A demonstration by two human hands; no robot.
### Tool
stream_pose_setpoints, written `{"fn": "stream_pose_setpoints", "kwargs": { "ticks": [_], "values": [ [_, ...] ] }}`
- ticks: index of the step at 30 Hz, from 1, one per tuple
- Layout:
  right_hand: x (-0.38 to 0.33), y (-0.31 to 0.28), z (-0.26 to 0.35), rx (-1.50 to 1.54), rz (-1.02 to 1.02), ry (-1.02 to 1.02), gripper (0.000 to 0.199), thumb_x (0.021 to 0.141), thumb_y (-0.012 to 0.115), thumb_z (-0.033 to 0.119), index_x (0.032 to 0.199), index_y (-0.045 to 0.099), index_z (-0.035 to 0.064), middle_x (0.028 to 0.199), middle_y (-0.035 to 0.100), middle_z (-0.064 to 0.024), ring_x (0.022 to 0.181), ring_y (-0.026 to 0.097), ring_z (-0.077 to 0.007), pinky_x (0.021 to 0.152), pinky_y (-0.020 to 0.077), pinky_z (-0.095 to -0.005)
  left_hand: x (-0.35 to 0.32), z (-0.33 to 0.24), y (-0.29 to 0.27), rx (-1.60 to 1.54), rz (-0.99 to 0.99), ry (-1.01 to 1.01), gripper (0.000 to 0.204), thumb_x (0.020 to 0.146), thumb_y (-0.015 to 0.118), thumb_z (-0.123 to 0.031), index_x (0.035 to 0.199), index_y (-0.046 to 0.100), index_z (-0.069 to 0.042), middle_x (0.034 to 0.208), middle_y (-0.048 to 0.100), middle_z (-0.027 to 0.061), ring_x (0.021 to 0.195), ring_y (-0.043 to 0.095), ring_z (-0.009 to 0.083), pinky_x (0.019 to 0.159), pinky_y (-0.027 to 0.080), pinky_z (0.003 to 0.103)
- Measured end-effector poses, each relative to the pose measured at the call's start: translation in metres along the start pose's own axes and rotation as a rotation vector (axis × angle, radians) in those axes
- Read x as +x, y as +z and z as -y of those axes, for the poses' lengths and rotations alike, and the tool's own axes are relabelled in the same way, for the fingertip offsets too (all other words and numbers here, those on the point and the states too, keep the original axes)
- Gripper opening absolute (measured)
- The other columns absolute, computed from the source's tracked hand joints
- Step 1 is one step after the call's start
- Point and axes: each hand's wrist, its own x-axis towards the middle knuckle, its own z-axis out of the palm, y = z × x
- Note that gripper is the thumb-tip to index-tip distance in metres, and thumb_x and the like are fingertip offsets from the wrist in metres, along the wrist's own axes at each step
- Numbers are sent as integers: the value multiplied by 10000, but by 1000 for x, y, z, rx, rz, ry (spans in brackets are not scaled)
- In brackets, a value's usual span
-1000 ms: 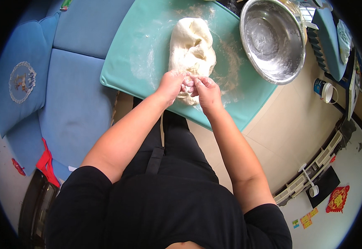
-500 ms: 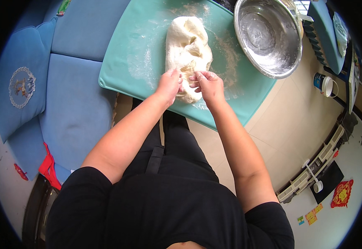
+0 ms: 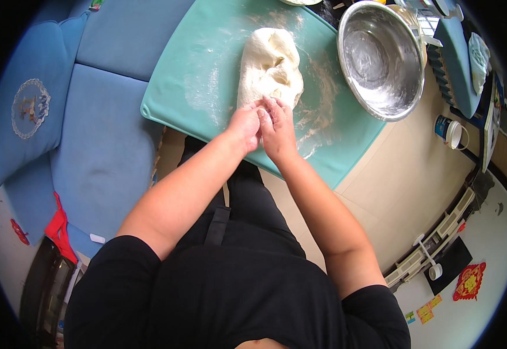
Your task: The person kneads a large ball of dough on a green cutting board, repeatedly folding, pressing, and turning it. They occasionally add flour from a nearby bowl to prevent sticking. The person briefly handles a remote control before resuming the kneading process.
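Note:
A long, lumpy piece of pale dough [image 3: 269, 58] lies lengthwise on a floury green table [image 3: 195, 64], with folds and dents along its top. At its near end my left hand [image 3: 245, 127] is closed, its curled fingers at the dough. Against it rests my right hand [image 3: 278, 131], fingers bent and pressed together on the same end. The two hands touch each other, and they cover the nearest part of the dough. Flour clings to the fingers.
A large steel bowl [image 3: 381, 61] dusted with flour stands at the table's right far corner. Left of the table is a blue sofa [image 3: 105, 128] with a cushion [image 3: 32, 104]. A white bucket [image 3: 454, 134] sits on the tiled floor at right.
My hands, apart and pinching the dough's near end before, have come together there. The right hand has moved left against the left one. The whole view has shifted slightly.

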Motion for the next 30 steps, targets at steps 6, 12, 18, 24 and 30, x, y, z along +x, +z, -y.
{"fn": "stream_pose_setpoints", "kwargs": {
  "ticks": [6, 12, 18, 24, 30],
  "values": [
    [27, 0, -18, 261, 44, 462, 298, 850, 633, 294, 983, 647, 28, 801, 661, -158, 715, 614, -217, 702, 475, -323, -26, 18, 14, -145, 93, -79, 351, 1006, 304, -243, 1291, 427, -80, 1259, 508, 66, 1144, 493, 165, 985, 383, 340],
    [31, -8, -35, 68, 81, 575, 258, 866, 595, 264, 870, 665, 16, 686, 644, -152, 643, 630, -249, 639, 483, -348, -20, 13, -4, 364, -95, -23, 263, 958, 470, -274, 1053, 561, -47, 980, 633, 64, 869, 602, 156, 789, 461, 292],
    [35, -19, -54, 17, 102, 229, 194, 854, 500, 61, 1010, 612, 35, 927, 609, -134, 827, 612, -226, 745, 476, -327, 4, 4, -24, 684, -176, 403, 180, 883, 594, -164, 983, 635, -21, 811, 612, 26, 749, 549, 83, 691, 459, 239],
    [55, -31, -59, 64, 95, 332, 197, 830, 539, 85, 999, 622, 26, 967, 598, -139, 885, 604, -234, 801, 471, -315, 46, -51, -63, 1012, -376, 568, 224, 821, 641, -208, 962, 653, -34, 950, 637, 115, 897, 610, 223, 803, 475, 319],
    [116, -23, -71, -212, -41, 47, 295, 813, 606, 209, 1069, 595, 64, 1059, 584, -147, 1025, 545, -301, 905, 425, -377, 98, -60, -67, 1177, -339, 798, 353, 848, 611, -237, 1132, 568, -32, 1136, 593, 145, 942, 603, 236, 823, 472, 317]
  ]
}}
